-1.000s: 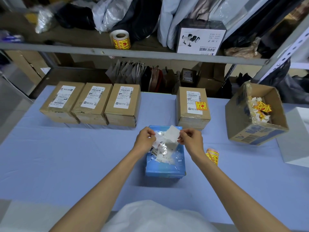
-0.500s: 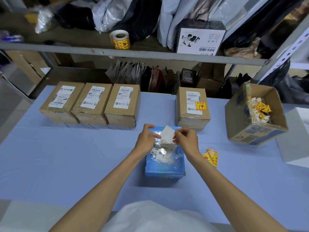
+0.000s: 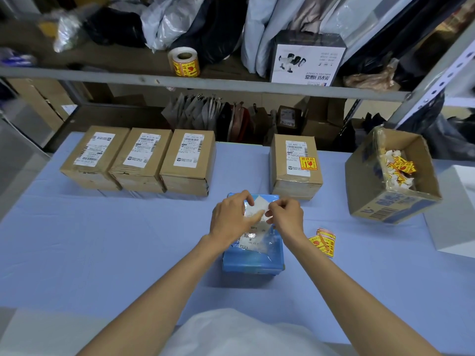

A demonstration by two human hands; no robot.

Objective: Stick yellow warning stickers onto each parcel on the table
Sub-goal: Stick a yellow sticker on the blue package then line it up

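Note:
A blue parcel lies in the middle of the table under both hands. My left hand and my right hand pinch a small white sheet between them, just above the parcel's far end. Its yellow face is hidden from me. Three brown parcels stand in a row at the back left, without yellow stickers. A fourth brown parcel at the back middle carries a yellow warning sticker. Loose yellow stickers lie right of the blue parcel.
An open cardboard box with yellow scraps and white backing paper sits tilted at the right. A white box is at the far right edge. A shelf behind holds a sticker roll and bags.
Both hands have come closer together and moved slightly away from me over the blue parcel, still holding the white sheet between them.

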